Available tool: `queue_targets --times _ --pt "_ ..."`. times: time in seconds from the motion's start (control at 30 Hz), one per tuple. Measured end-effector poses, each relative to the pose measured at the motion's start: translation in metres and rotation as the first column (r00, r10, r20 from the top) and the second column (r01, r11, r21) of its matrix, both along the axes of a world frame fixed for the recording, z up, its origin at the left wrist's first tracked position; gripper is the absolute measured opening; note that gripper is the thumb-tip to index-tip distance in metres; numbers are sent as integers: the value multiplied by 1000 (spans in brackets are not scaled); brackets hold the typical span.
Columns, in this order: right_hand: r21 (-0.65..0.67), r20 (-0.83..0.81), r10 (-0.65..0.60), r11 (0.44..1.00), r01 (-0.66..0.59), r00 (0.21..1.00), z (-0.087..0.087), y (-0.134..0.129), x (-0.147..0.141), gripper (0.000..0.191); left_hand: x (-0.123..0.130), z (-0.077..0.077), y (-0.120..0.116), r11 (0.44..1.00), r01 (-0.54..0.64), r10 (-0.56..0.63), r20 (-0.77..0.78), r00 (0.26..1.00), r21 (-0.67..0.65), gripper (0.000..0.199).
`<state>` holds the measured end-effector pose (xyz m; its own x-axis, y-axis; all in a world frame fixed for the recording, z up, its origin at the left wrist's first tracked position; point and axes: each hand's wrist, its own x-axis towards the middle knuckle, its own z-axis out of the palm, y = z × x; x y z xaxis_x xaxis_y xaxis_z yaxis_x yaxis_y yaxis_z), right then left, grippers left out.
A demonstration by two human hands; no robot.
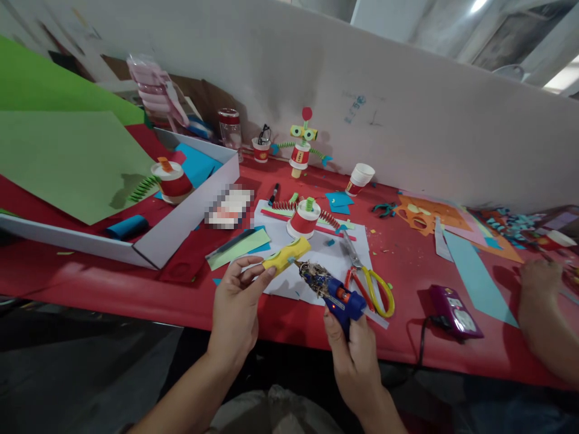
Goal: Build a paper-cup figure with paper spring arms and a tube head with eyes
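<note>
My left hand [236,301] pinches a rolled yellow paper tube [286,254] by its near end. My right hand [354,352] grips a blue hot glue gun [337,292], whose crusted nozzle points up-left and almost touches the tube. Both are held just above a white sheet [325,250] on the red table [136,289]. Behind the tube on that sheet stands a red-and-white paper cup [303,219] with spring-like paper arms.
Yellow-handled scissors [368,277] lie right of the glue gun. A purple power strip [453,310] sits further right, near another person's hand [540,295]. A white box lid [190,214] with green paper and a cup is at left. A finished cup robot [301,147] stands by the wall.
</note>
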<state>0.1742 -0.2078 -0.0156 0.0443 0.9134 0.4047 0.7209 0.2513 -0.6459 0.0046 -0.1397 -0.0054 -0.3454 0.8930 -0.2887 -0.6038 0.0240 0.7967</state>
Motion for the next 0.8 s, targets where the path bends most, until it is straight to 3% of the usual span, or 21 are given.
queue_targets --times 0.53,0.8 --pt "-22 -25 -40 999 40 999 -7 -7 -3 41 -3 2 -5 1000 -10 10 8 1000 -10 51" --pt "20 6 -50 999 50 999 -6 -5 -2 38 -2 2 -5 1000 -3 3 29 1000 -20 52"
